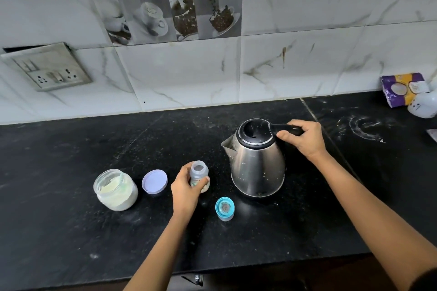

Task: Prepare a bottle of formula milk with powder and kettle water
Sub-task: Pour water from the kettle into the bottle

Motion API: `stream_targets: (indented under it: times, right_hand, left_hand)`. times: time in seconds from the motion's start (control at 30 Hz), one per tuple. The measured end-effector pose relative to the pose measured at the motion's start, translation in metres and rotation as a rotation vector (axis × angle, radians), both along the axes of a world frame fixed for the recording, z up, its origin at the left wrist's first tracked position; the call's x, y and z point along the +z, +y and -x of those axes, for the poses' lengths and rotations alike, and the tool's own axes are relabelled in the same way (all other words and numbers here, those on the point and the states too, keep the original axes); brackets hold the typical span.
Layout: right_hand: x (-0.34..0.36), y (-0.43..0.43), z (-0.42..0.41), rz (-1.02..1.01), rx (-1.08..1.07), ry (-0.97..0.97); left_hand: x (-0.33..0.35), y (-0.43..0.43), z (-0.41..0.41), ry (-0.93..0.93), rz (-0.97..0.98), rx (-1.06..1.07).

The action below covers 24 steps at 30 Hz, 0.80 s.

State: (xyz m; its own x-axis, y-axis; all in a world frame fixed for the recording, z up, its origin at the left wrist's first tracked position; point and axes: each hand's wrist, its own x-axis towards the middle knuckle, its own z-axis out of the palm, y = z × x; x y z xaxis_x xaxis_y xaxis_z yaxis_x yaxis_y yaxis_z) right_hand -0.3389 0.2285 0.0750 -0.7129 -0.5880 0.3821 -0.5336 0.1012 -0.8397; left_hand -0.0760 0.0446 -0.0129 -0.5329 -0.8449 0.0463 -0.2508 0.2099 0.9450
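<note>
Left of kettle (257, 168): our left hand (186, 190) grips the open bottle (199, 170) | right hand (305, 137) curled round kettle handle (287, 128) (we judge it heavy, best lifted there; steel possibly hot)

I see a black-topped silver kettle (257, 168) on a black, speckled counter (71, 172). The jar lid (155, 181) is lilac, the bottle cap (224, 208) turquoise, and the wall tiles (177, 73) white with grey veins.
</note>
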Motion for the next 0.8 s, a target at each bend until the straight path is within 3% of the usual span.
stream_targets:
  times: [0.8]
  right_hand:
    - [0.083,-0.065,-0.054,-0.58,0.141,0.524]
  left_hand:
    - [0.003,-0.001,-0.003,-0.14,0.056,-0.076]
